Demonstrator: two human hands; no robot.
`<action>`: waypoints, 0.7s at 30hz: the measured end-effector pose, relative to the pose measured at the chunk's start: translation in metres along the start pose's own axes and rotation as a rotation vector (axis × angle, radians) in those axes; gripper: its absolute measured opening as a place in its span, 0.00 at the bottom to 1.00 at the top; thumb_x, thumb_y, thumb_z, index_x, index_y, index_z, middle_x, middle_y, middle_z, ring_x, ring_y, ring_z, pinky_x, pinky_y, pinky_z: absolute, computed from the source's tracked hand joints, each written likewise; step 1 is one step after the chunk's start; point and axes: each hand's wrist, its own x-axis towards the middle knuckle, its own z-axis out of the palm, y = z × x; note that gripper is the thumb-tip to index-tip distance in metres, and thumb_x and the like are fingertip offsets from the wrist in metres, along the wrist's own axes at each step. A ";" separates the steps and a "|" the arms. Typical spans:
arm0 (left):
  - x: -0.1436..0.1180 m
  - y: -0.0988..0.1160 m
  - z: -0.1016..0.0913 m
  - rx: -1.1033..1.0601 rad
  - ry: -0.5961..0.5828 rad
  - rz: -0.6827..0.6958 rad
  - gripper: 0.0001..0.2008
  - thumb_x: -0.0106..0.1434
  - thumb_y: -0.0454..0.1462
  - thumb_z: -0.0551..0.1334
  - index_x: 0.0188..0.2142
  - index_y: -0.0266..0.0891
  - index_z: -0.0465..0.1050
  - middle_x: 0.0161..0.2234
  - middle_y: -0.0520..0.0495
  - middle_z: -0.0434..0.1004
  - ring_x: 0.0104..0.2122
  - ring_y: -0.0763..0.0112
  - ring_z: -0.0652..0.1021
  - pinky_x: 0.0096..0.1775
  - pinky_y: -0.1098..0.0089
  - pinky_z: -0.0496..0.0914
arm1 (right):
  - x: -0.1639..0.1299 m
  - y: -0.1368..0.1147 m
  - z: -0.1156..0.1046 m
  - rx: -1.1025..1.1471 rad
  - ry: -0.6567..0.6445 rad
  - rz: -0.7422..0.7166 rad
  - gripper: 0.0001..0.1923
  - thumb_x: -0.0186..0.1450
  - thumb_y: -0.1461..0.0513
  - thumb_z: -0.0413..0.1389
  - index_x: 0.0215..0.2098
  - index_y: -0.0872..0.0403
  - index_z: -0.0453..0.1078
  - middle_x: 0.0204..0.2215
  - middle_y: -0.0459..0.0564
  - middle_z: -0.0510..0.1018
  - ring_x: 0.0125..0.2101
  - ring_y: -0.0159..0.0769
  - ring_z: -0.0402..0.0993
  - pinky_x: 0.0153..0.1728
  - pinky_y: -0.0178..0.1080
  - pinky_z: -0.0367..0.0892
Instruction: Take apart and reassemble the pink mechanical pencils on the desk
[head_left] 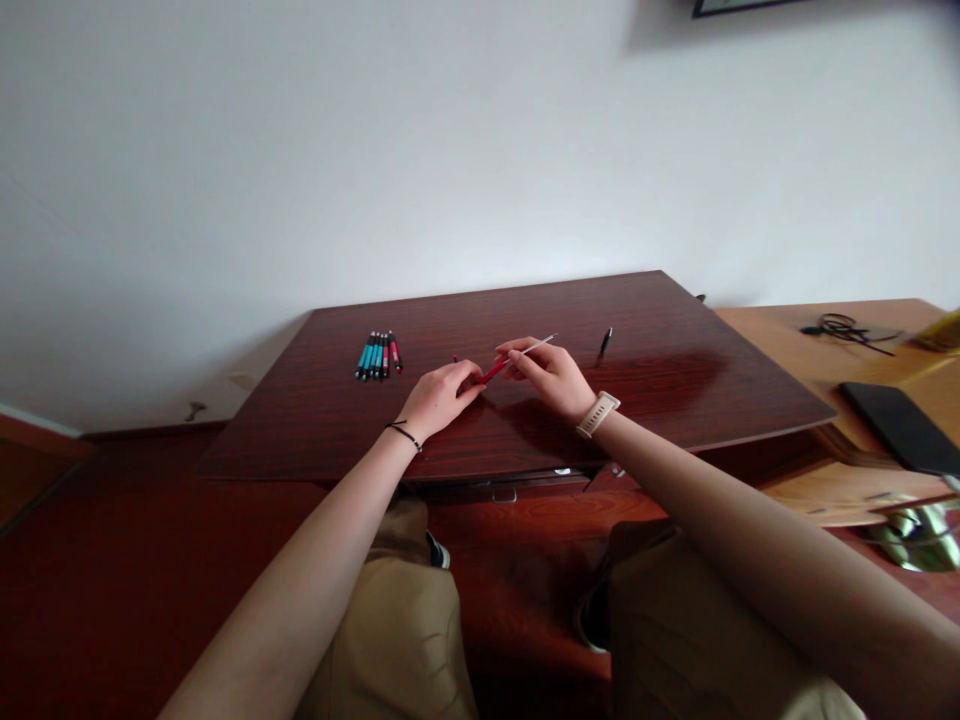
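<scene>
Pinching red pen [493,372]: left hand [437,397] | white rod [541,343]: right hand [553,376] | pen ends unclear

Use the red pen [495,371] as the reference. The left hand [442,392] blocked access at its left end; the right hand [551,378] and the thin white rod [538,345] blocked access at its right. Beyond the red pen, bare tabletop [480,318] allowed passage as far as the wall [480,150]. Well left of the red pen, the row of pens [381,356] formed an obstacle. To its right, past the right hand, the black pen [606,341] lay in the way.
</scene>
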 end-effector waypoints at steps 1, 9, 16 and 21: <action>0.000 0.000 0.000 -0.004 -0.001 0.000 0.06 0.73 0.41 0.65 0.47 0.43 0.76 0.43 0.47 0.84 0.38 0.64 0.83 0.43 0.65 0.74 | 0.000 0.000 0.000 0.002 -0.002 0.006 0.23 0.73 0.43 0.59 0.51 0.52 0.80 0.41 0.52 0.86 0.38 0.39 0.83 0.42 0.42 0.78; 0.000 0.003 0.000 -0.026 -0.005 -0.004 0.07 0.73 0.41 0.65 0.47 0.43 0.77 0.43 0.47 0.85 0.40 0.63 0.83 0.45 0.65 0.74 | 0.000 -0.004 0.001 0.056 -0.018 0.061 0.27 0.74 0.39 0.56 0.52 0.51 0.78 0.44 0.52 0.86 0.37 0.37 0.82 0.42 0.39 0.77; 0.001 0.008 0.002 -0.029 -0.020 0.009 0.06 0.73 0.40 0.65 0.47 0.43 0.76 0.40 0.48 0.84 0.38 0.64 0.83 0.44 0.65 0.74 | -0.001 -0.003 0.002 0.128 0.005 0.071 0.35 0.74 0.34 0.49 0.51 0.52 0.79 0.44 0.54 0.86 0.38 0.38 0.83 0.42 0.39 0.77; 0.002 0.015 0.002 -0.013 -0.010 0.034 0.07 0.73 0.39 0.63 0.49 0.42 0.75 0.45 0.45 0.84 0.43 0.60 0.83 0.47 0.62 0.75 | -0.002 -0.005 0.005 0.158 -0.048 0.102 0.38 0.72 0.32 0.49 0.49 0.53 0.81 0.43 0.56 0.87 0.34 0.38 0.83 0.40 0.40 0.78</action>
